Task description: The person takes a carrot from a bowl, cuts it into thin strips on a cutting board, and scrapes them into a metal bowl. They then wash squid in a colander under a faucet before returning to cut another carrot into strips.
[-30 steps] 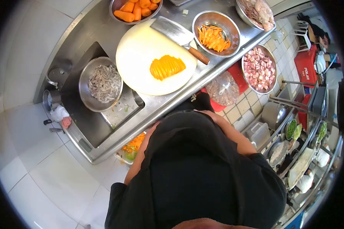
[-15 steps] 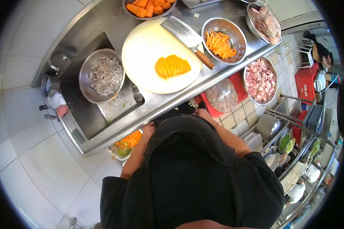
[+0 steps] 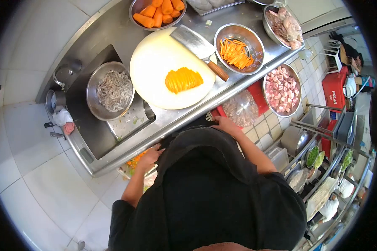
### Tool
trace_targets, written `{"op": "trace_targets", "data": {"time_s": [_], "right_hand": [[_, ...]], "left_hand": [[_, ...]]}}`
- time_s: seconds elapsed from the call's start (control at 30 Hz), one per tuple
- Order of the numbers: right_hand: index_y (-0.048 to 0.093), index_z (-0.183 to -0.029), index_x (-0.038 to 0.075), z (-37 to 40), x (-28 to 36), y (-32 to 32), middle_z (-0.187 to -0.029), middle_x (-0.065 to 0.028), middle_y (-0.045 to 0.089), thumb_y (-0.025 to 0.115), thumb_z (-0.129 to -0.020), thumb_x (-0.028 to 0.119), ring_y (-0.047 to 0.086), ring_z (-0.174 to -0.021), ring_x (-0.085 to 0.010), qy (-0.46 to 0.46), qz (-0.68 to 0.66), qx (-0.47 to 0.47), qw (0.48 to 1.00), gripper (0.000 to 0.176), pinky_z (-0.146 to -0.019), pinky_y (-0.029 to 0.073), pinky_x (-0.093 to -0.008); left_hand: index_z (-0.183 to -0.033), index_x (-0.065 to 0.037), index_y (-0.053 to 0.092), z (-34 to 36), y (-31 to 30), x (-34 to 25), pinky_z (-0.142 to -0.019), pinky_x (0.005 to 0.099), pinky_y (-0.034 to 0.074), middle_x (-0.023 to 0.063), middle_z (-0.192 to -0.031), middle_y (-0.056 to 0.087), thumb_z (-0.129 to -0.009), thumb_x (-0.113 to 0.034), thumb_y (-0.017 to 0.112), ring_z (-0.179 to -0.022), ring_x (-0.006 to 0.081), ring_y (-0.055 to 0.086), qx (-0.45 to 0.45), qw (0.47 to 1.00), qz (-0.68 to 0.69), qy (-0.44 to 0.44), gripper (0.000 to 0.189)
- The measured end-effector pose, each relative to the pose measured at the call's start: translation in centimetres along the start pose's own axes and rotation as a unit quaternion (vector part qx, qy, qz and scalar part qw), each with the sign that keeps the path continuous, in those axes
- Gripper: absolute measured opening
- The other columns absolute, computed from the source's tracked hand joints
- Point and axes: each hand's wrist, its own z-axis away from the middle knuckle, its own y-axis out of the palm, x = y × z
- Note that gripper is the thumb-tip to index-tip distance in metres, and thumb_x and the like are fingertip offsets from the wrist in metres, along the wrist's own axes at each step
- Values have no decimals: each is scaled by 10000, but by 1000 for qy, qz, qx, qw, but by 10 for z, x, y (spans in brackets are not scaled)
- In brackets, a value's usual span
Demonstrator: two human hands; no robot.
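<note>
My left hand [image 3: 150, 157] is low at the counter's front edge, against the dark cloth at my waist. Its fingers are stretched and slightly apart. On the other side, my right hand [image 3: 226, 124] lies against the same dark cloth, fingers extended, their tips partly hidden. Neither hand shows anything held. Before me on the counter, a round white cutting board [image 3: 148, 69] carries a fan of sliced carrot [image 3: 183, 80]. A cleaver [image 3: 192, 42] with a wooden handle rests across its far right edge. Beside it stands a metal colander [image 3: 255, 39] with carrot sticks [image 3: 235, 53].
Left of the board, a bowl of shrimp-like grey pieces [image 3: 114, 90] sits over the sink [image 3: 79, 108]. Whole carrots [image 3: 158, 16] fill a bowl at the back. Cubed meat [image 3: 282, 90] and a bagged food [image 3: 241, 108] stand low at right, near a metal rack [image 3: 322, 134].
My left hand has moved out from my waist and down-left, its fingers now more visible. My right hand has shifted slightly. The counter's things appear a little displaced as my view moves.
</note>
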Motion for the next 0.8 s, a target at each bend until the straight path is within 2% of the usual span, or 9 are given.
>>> {"op": "trace_targets", "data": {"time_s": [0.1,0.17,0.23,0.3,0.4,0.5,0.57,0.7,0.8], "right_hand": [[716,-1191,12,3,52,-56,-1144,-236,722,738,-901,239,682,-1125,-420,-5,-70,-51,996,369,-958,536,-479],[695,-1242,13,-13,78,-79,-1180,-230,717,740,-901,235,667,-1164,-403,-50,-93,-128,986,409,-995,520,-465],[669,-1288,12,-33,100,-91,-1223,-225,709,733,-909,233,643,-1215,-388,-122,-52,-225,965,444,-1037,499,-449],[647,-1329,16,-63,103,-82,-1270,-217,692,731,-912,240,621,-1245,-396,-180,-17,-296,938,481,-1069,477,-454],[598,-1400,24,-88,104,-64,-1374,-194,645,706,-935,247,565,-1318,-408,-219,54,-333,916,528,-1124,425,-486],[559,-1456,39,-96,96,-45,-1470,-164,589,660,-970,252,494,-1403,-402,-231,97,-348,903,539,-1182,351,-529],[514,-1511,61,-96,90,-39,-1558,-129,519,586,-1022,258,395,-1493,-369,-214,106,-321,916,532,-1233,261,-551],[508,-1517,64,-88,93,-42,-1547,-127,531,530,-1057,273,381,-1502,-366,-222,128,-302,918,506,-1247,233,-537],[500,-1515,52,-86,92,-45,-1538,-150,534,565,-1032,247,413,-1484,-362,-238,148,-304,911,525,-1238,270,-522]], "left_hand": [[-1300,-22,675,24,-35,-166,-1054,389,473,210,-1246,706,-999,-306,682,-1211,317,640,31,963,-266,-10,413],[-1282,-13,669,5,-29,-230,-1059,368,471,167,-1252,701,-993,-292,684,-1208,238,632,-63,975,-182,113,402],[-1350,-53,651,-31,-20,-277,-1100,439,442,180,-1413,622,-977,-351,698,-1320,351,556,-155,876,-333,314,480],[-1421,-53,587,-80,-9,-310,-1181,496,366,192,-1518,527,-967,-461,677,-1415,380,469,-176,778,-408,445,617],[-1523,-68,477,-126,6,-332,-1223,570,278,175,-1616,420,-959,-573,634,-1501,385,367,-134,689,-531,474,774],[-1571,-82,411,-158,5,-319,-1232,610,236,160,-1646,380,-974,-608,580,-1539,374,309,-87,646,-615,443,813],[-1565,-69,425,-156,11,-316,-1228,605,247,156,-1638,396,-984,-596,572,-1531,375,325,-104,665,-602,430,798],[-1546,-43,454,-148,17,-304,-1220,607,258,160,-1619,425,-985,-590,570,-1519,379,347,-141,675,-582,430,793],[-1526,-61,491,-150,18,-301,-1185,625,297,152,-1598,453,-975,-600,577,-1485,381,394,-166,662,-574,451,775]]}}
